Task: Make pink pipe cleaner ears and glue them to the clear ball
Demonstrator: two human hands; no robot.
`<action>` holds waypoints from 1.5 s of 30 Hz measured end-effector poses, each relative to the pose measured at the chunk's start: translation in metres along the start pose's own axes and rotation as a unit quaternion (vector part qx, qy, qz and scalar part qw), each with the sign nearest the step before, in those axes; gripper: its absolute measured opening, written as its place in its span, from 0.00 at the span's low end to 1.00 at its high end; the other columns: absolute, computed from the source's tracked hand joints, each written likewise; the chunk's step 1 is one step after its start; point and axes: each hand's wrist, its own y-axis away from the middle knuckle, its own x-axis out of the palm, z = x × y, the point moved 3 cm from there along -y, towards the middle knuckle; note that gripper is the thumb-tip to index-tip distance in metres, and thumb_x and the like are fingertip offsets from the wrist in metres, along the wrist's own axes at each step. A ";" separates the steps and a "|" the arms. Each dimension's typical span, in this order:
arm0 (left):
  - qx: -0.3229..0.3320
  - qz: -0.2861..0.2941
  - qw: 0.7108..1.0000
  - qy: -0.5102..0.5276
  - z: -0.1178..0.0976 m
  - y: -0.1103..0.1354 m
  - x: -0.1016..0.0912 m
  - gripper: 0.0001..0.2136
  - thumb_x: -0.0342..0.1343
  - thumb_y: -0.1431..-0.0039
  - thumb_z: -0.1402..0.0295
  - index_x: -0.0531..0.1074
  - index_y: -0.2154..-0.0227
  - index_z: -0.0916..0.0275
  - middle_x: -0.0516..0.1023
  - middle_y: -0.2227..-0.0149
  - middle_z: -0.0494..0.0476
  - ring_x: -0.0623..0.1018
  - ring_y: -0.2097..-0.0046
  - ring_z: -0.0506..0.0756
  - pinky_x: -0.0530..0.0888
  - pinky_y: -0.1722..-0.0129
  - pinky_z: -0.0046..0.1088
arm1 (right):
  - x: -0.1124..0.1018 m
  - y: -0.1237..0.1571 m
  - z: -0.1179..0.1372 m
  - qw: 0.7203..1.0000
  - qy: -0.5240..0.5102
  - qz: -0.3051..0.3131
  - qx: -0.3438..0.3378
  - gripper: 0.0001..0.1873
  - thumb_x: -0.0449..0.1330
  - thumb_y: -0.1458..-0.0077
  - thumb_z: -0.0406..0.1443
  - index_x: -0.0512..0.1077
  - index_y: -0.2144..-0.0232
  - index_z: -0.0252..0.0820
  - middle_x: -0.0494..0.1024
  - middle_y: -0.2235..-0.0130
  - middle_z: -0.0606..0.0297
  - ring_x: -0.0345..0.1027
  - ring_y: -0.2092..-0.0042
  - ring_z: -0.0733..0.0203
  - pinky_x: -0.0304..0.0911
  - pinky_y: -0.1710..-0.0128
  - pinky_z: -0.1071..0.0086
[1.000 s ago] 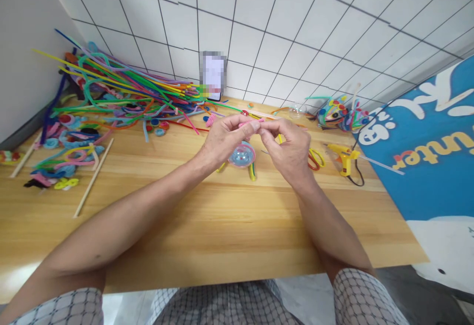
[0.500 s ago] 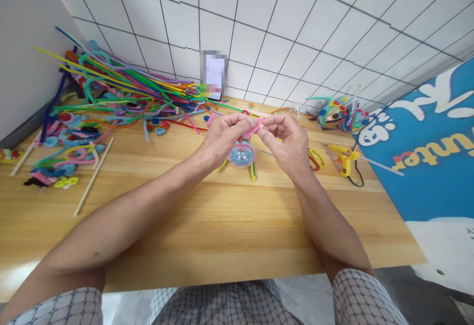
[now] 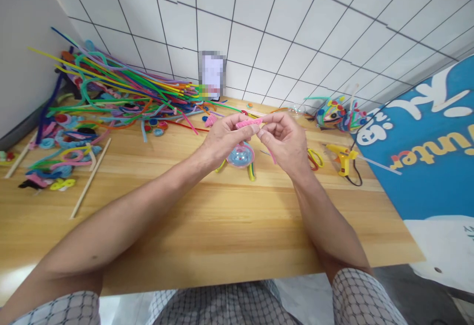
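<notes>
Both hands meet over the middle of the table, pinching a pink pipe cleaner [image 3: 249, 123] that looks coiled along part of its length. My left hand [image 3: 226, 135] is closed, thumb and fingers on the coiled part. My right hand [image 3: 284, 138] is closed at the other end, and a loose pink strand hangs below its fingers. Just beneath them on the table sits a clear round plastic dome [image 3: 240, 156] with a pink rim. Yellow-green pipe cleaner pieces [image 3: 251, 171] stick out from it. The fingers hide part of the pink piece.
Many coloured pipe cleaners [image 3: 148, 85] are heaped at the back left, with wooden sticks [image 3: 91, 179] nearer. A phone [image 3: 212, 75] leans on the tiled wall. At right lie scissors [image 3: 315, 159], a yellow hot glue gun [image 3: 343, 159] and decorated balls [image 3: 331, 113].
The pink pipe cleaner has turned in my fingers, showing more of its coil, and a strand now hangs under my right hand. The view has shifted slightly.
</notes>
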 end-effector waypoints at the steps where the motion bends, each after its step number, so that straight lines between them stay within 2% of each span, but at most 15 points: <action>1: 0.002 -0.001 1.000 -0.002 0.000 0.001 -0.001 0.18 0.76 0.50 0.55 0.76 0.71 0.61 0.76 0.72 0.50 0.72 0.71 0.50 0.69 0.69 0.27 | 0.000 0.000 -0.001 1.000 0.005 -0.002 0.002 0.16 0.74 0.44 0.43 0.74 0.59 0.47 0.79 0.72 0.74 0.72 0.72 0.66 0.63 0.69 0.69; 7: 0.004 -0.005 1.000 0.010 0.002 -0.001 -0.002 0.15 0.74 0.48 0.55 0.80 0.70 0.61 0.76 0.73 0.51 0.73 0.70 0.51 0.70 0.68 0.28 | 0.000 0.000 -0.003 1.000 0.011 0.009 0.015 0.15 0.73 0.43 0.44 0.75 0.58 0.47 0.80 0.70 0.73 0.74 0.69 0.65 0.67 0.67 0.69; 11: -0.014 -0.019 0.998 0.057 0.001 -0.003 -0.002 0.18 0.73 0.47 0.52 0.78 0.73 0.61 0.76 0.72 0.52 0.72 0.70 0.50 0.70 0.69 0.27 | 0.001 -0.001 -0.001 0.999 -0.001 0.026 0.022 0.15 0.72 0.44 0.42 0.74 0.57 0.46 0.79 0.71 0.74 0.71 0.71 0.66 0.66 0.68 0.70; 16: -0.010 -0.020 0.998 0.066 0.002 -0.004 -0.002 0.18 0.75 0.49 0.56 0.75 0.77 0.61 0.73 0.76 0.51 0.69 0.73 0.49 0.66 0.72 0.26 | -0.001 -0.002 -0.001 0.999 -0.003 0.037 0.025 0.16 0.71 0.41 0.45 0.75 0.55 0.46 0.79 0.71 0.73 0.73 0.69 0.65 0.69 0.67 0.69; 19: -0.048 -0.014 0.991 0.124 0.005 -0.005 -0.002 0.18 0.76 0.49 0.56 0.75 0.77 0.61 0.73 0.76 0.51 0.69 0.73 0.49 0.66 0.74 0.26 | -0.006 -0.003 0.001 1.000 0.010 0.014 -0.021 0.16 0.67 0.36 0.50 0.78 0.54 0.47 0.83 0.61 0.66 0.78 0.61 0.60 0.74 0.59 0.65; 22: -0.117 0.000 0.979 0.168 0.009 -0.003 0.000 0.17 0.77 0.51 0.57 0.76 0.75 0.61 0.73 0.74 0.52 0.70 0.73 0.49 0.68 0.75 0.26 | -0.008 -0.003 0.005 0.994 0.058 0.025 -0.088 0.16 0.70 0.37 0.51 0.80 0.56 0.49 0.84 0.53 0.63 0.78 0.54 0.57 0.74 0.54 0.62; 24: -0.155 0.023 0.972 0.173 0.012 -0.001 0.004 0.17 0.78 0.53 0.57 0.77 0.74 0.62 0.74 0.74 0.52 0.71 0.74 0.49 0.69 0.75 0.25 | -0.007 -0.002 0.006 0.989 0.082 0.049 -0.109 0.14 0.70 0.36 0.51 0.80 0.60 0.49 0.84 0.54 0.63 0.78 0.54 0.56 0.74 0.53 0.61; 26: -0.167 0.036 0.972 0.162 0.013 0.001 0.006 0.18 0.77 0.54 0.56 0.76 0.74 0.63 0.76 0.73 0.52 0.72 0.74 0.49 0.70 0.74 0.25 | -0.006 -0.001 0.004 0.990 0.086 0.054 -0.096 0.13 0.69 0.35 0.49 0.80 0.63 0.48 0.84 0.58 0.63 0.78 0.56 0.57 0.74 0.54 0.61; 31: -0.080 -0.018 0.994 0.077 0.007 0.001 0.005 0.21 0.70 0.46 0.46 0.79 0.69 0.62 0.80 0.68 0.56 0.77 0.68 0.53 0.72 0.71 0.27 | -0.008 -0.002 -0.004 0.999 0.024 0.021 -0.032 0.07 0.71 0.39 0.40 0.77 0.65 0.46 0.82 0.66 0.69 0.77 0.65 0.62 0.72 0.61 0.65; 35: -0.029 0.016 0.999 -0.006 -0.001 0.003 0.006 0.16 0.72 0.47 0.54 0.79 0.68 0.62 0.78 0.69 0.53 0.76 0.67 0.52 0.72 0.67 0.26 | -0.007 -0.004 -0.005 1.000 0.003 0.008 -0.021 0.06 0.72 0.43 0.38 0.79 0.64 0.46 0.83 0.66 0.69 0.76 0.66 0.62 0.72 0.63 0.66; 41: -0.030 0.018 0.997 -0.067 -0.001 0.003 0.003 0.09 0.67 0.45 0.61 0.80 0.69 0.62 0.78 0.72 0.52 0.73 0.72 0.51 0.69 0.70 0.27 | -0.011 -0.005 -0.002 0.999 0.016 0.027 -0.006 0.10 0.70 0.41 0.42 0.83 0.57 0.47 0.83 0.64 0.69 0.75 0.62 0.60 0.73 0.58 0.64; 45: -0.047 0.027 0.997 -0.058 0.002 0.004 0.006 0.09 0.69 0.49 0.62 0.79 0.73 0.62 0.77 0.73 0.52 0.72 0.72 0.50 0.69 0.71 0.27 | -0.015 -0.006 -0.004 0.999 0.020 0.024 0.017 0.12 0.70 0.40 0.44 0.83 0.57 0.47 0.80 0.65 0.69 0.72 0.63 0.61 0.70 0.61 0.65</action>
